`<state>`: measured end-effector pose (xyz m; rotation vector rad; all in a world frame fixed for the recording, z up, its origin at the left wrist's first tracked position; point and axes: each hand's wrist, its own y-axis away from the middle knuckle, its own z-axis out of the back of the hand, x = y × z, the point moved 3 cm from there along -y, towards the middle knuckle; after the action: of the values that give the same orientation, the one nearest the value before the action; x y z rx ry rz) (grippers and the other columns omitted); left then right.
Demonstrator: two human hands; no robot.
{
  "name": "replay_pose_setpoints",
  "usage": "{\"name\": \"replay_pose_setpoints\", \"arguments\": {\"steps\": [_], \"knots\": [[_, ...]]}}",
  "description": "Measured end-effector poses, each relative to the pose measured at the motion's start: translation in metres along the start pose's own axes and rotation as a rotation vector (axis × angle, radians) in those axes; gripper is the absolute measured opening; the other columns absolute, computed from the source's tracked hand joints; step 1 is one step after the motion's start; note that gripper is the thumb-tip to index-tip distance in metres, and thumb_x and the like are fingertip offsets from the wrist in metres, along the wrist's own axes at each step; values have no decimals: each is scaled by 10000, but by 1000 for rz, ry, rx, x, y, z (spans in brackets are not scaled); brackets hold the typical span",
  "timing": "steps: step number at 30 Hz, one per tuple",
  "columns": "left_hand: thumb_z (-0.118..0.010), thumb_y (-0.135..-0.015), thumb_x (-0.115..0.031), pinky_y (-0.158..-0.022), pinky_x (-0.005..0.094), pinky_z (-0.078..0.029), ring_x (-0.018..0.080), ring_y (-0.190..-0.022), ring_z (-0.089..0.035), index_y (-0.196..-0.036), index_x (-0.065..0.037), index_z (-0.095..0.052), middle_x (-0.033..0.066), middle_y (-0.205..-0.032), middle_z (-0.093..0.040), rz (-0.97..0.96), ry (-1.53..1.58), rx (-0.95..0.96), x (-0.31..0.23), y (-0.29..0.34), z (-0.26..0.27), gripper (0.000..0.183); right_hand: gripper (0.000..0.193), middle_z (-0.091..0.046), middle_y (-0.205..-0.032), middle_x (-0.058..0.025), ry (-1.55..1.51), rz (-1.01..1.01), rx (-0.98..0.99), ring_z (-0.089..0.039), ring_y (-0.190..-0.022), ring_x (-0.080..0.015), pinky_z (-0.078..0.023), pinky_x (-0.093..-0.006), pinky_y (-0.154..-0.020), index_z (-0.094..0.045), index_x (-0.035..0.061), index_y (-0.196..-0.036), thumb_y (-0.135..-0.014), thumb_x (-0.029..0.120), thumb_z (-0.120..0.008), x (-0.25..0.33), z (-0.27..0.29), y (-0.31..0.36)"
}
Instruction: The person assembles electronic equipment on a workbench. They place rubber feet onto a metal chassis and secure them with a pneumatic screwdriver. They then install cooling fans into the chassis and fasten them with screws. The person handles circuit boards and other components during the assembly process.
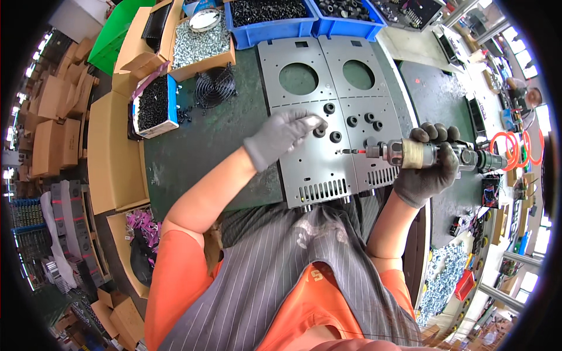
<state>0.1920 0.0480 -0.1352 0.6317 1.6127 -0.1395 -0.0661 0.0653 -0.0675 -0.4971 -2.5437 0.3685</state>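
In my gloved right hand is a power screwdriver, held sideways with its bit pointing left over the metal panels. My left hand, also in a grey glove, has thumb and fingertips pinched together just above a black rubber foot; whatever the fingertips hold is too small to tell. Two grey sheet-metal panels lie side by side before me, each with a big round hole and a row of slots. More rubber feet stand on both panels, several in all.
Blue bins of small black parts line the far edge. Left of them are a carton of silver screws, a box of black screws and a round wire fan guard. An orange coiled hose runs at right, near a person.
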Motion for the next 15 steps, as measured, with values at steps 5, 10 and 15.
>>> {"name": "replay_pose_setpoints", "arguments": {"steps": [5,10,15], "knots": [[-667,-850,-337,-814,339,-501,254,-948,-640,-1199,-94,-622,135,-1095,-648,-198,-1029,-246,-30,-45,6,427,456,-556,-1004,-119,255,21,-24,-542,-912,-256,-477,-393,-827,-484,6,-1234,-796,80,-590,-11,10,-21],[-673,-845,-318,-847,364,-496,279,-960,-651,-1186,-96,-644,120,-1062,-681,-145,-990,-246,-28,-68,9,407,494,-588,-1062,-140,419,-18,57,-583,-957,-281,-479,-416,-869,-471,-1,-1274,-807,88,-604,-27,8,-36],[-635,-868,-331,-857,360,-492,274,-964,-648,-1163,-116,-664,116,-1060,-684,-166,-806,-222,-5,-78,20,366,409,-599,-967,-130,500,29,87,-638,-851,-267,-538,-391,-792,-512,11,-1162,-764,19,-610,-50,-5,-61]]}}
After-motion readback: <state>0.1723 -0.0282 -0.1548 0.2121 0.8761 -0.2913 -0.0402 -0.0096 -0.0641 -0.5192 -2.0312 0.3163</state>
